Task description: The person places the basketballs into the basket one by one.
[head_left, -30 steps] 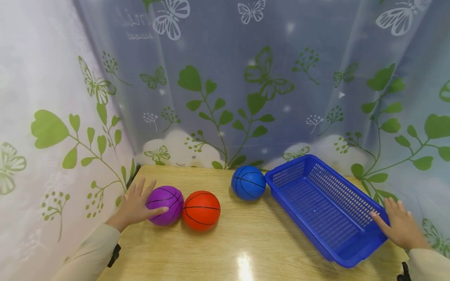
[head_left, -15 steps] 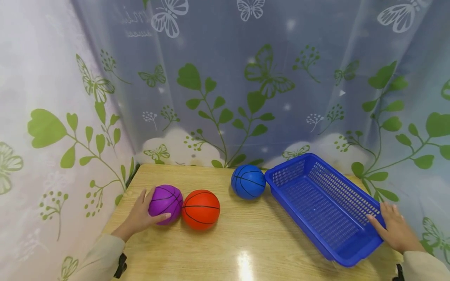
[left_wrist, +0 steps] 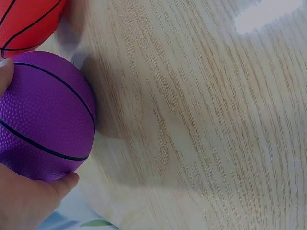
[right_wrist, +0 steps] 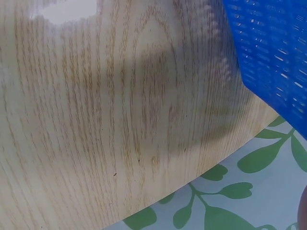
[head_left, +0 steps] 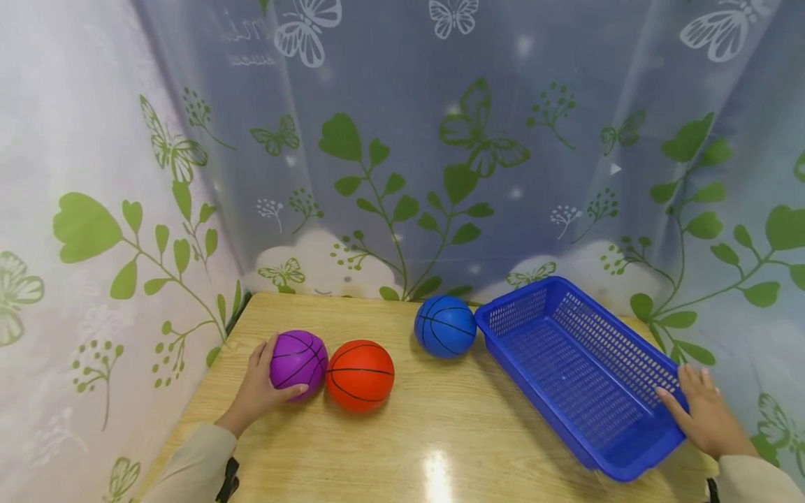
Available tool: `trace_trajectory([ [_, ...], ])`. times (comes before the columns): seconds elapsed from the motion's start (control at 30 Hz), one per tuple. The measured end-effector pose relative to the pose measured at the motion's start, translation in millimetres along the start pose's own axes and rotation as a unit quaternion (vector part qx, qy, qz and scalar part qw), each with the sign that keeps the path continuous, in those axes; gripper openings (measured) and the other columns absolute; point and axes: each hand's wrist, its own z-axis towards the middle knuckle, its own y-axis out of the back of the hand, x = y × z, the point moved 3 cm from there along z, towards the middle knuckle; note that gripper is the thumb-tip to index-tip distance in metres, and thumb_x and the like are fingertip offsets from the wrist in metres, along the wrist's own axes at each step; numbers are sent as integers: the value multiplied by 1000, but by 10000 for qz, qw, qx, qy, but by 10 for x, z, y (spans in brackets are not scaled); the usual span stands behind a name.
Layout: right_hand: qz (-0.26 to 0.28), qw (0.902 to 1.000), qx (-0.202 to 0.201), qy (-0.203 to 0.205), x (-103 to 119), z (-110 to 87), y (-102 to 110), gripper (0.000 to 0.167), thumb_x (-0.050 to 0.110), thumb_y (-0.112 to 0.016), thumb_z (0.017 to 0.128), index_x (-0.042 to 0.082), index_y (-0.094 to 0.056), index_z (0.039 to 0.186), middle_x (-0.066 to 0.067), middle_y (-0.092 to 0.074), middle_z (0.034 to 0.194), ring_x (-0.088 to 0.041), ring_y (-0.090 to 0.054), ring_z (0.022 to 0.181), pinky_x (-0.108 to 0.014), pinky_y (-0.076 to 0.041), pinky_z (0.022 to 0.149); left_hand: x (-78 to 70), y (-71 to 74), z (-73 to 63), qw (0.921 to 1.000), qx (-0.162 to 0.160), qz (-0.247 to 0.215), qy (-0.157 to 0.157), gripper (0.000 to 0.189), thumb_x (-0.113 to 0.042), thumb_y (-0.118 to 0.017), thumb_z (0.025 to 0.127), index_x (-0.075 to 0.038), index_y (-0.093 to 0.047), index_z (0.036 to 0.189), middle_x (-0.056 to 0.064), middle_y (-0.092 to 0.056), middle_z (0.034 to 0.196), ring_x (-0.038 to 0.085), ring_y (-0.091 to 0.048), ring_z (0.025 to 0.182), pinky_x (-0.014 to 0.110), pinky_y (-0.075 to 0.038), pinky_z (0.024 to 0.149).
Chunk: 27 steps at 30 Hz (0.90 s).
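Observation:
My left hand [head_left: 258, 388] grips a small purple basketball [head_left: 300, 363] from its left side, thumb across the near face and fingers round the far side. In the left wrist view, the thumb and fingers sit against opposite sides of the pebbled purple ball [left_wrist: 45, 115]. A red basketball [head_left: 360, 376] lies right beside it. At the right, my right hand [head_left: 711, 412] holds the near right rim of a blue plastic basket [head_left: 534, 391], its thumb over the inner edge. The right wrist view has only the basket's perforated wall [right_wrist: 273, 52] and a sliver of skin.
A blue basketball [head_left: 445, 327] rests at the back of the wooden table [head_left: 377, 454], close to the basket's far left corner. Printed curtains [head_left: 402, 140] enclose the table at the back and both sides.
My left hand has come in closer round the purple basketball, its fingers going from spread to wrapped. The right hand has settled onto the basket's rim. The balls stay put.

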Motion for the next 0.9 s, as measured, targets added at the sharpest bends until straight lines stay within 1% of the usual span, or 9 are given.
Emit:
trace_trajectory([
  [0.1, -21, 10000, 70, -20, 4, -13, 4, 71, 32, -33, 105, -26, -9, 139, -49, -6, 141, -58, 15, 133, -64, 12, 107, -5, -3, 3, 10000, 13, 0, -13, 115, -30, -86, 70, -5, -12, 153, 37, -11, 147, 62, -32, 125, 68, -36, 95],
  [0.23, -27, 9994, 306, -139, 6, 0, 18, 73, 34, -30, 105, -26, -8, 139, -50, -2, 141, -59, 16, 132, -66, 11, 106, -23, 1, -7, 10000, -3, 8, -8, 114, -30, -87, 69, -5, -14, 153, 36, -13, 147, 61, -33, 125, 68, -37, 94],
  [0.4, -9, 9978, 610, -262, -1, 60, 27, 79, 40, -28, 104, -28, -6, 137, -52, -2, 139, -62, 13, 131, -70, 7, 104, -31, 20, -29, 9998, -175, 53, -5, 109, -30, -87, 69, -5, -20, 151, 34, -20, 146, 60, -38, 122, 67, -40, 92],
  [0.5, -16, 9968, 732, -318, -14, 80, 30, 81, 42, -27, 104, -28, -5, 137, -52, -1, 138, -62, 13, 130, -70, 6, 104, -31, 30, -35, 9993, -360, 79, -60, 105, -29, -87, 69, -3, -25, 149, 33, -26, 144, 56, -40, 122, 66, -42, 91],
  [0.63, -56, 9967, 740, -341, 12, 85, 42, 80, 42, -27, 104, -28, -5, 137, -51, -1, 139, -62, 12, 131, -71, 4, 104, -36, 65, -48, 9974, -691, 136, -155, 100, -26, -87, 68, 1, -30, 146, 33, -36, 139, 53, -43, 121, 65, -43, 90],
  [0.73, -60, 9969, 707, -338, 47, 72, 47, 80, 41, -27, 104, -28, -5, 137, -51, -1, 139, -62, 11, 131, -71, 4, 104, -44, 114, -44, 9949, -972, 153, -220, 99, -24, -87, 67, 3, -32, 144, 34, -39, 137, 52, -44, 120, 65, -44, 89],
  [0.83, -54, 9973, 662, -302, 56, 56, 47, 79, 40, -27, 105, -28, -5, 137, -51, -2, 139, -61, 10, 131, -70, 4, 105, -69, 181, -7, 9915, -1259, 101, -305, 99, -24, -88, 66, 3, -33, 144, 33, -41, 135, 51, -44, 120, 66, -43, 89],
  [0.9, -71, 9980, 581, -235, 52, 51, 49, 76, 37, -27, 105, -28, -5, 137, -51, -1, 139, -61, 10, 132, -69, 5, 105, -93, 220, 37, 9901, -1362, 20, -335, 100, -24, -88, 66, 2, -33, 145, 32, -42, 135, 50, -44, 120, 65, -44, 89],
])
